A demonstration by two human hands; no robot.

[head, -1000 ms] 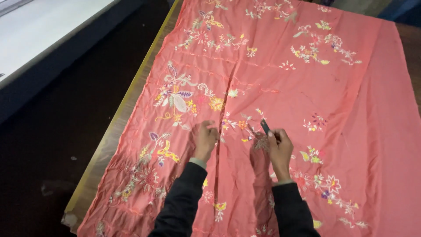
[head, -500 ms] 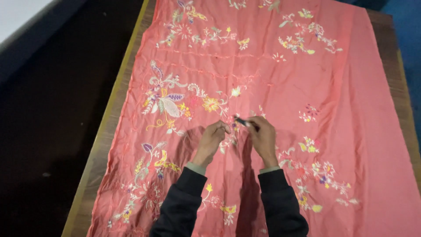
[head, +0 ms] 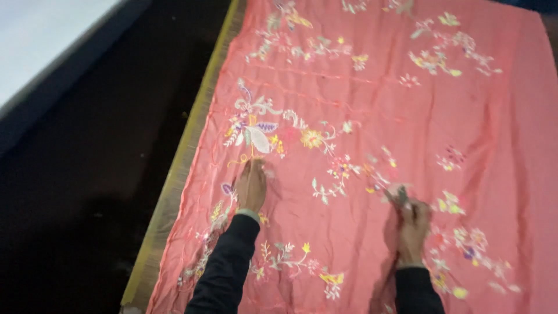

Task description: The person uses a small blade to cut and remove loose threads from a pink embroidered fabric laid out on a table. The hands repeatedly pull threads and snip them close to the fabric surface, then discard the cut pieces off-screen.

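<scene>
Pink embroidered cloth (head: 372,116) under flat left hand (head: 251,187); right hand (head: 411,229) fingers around small tool (head: 401,196).

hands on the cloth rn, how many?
2. Left hand flat on the embroidered pink cloth near its left edge; right hand further right, holding a small dark tool.

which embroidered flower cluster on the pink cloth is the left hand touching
The left hand rests just below the white, purple and yellow embroidered flower cluster near the coral-pink embroidered cloth's left edge; other clusters lie farther away.
</scene>
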